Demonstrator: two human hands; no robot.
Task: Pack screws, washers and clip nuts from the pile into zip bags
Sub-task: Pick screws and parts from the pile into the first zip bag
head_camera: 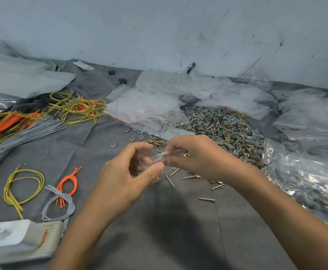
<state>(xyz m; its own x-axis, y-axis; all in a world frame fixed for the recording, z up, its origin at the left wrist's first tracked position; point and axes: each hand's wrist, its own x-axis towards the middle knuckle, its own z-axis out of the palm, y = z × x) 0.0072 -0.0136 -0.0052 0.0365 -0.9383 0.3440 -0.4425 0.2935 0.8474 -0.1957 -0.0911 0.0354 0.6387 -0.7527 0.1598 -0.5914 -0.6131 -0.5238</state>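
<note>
A small clear zip bag point(160, 157) with a red seal line hangs between my two hands over the grey cloth. My left hand point(128, 172) pinches its left end with thumb and fingers. My right hand point(194, 154) grips its right end, and a brass clip nut point(186, 155) shows at those fingers. The pile of screws, grey washers and brass clip nuts point(223, 129) lies just beyond my right hand. Loose screws point(207, 199) and a few washers point(113, 145) lie scattered near my hands.
Empty zip bags point(143, 108) are stacked behind the pile, and filled bags point(311, 172) lie at the right. Yellow, orange and grey cords point(42, 188) spread over the left side. A white plastic container point(17, 238) sits at the lower left. A wall stands behind.
</note>
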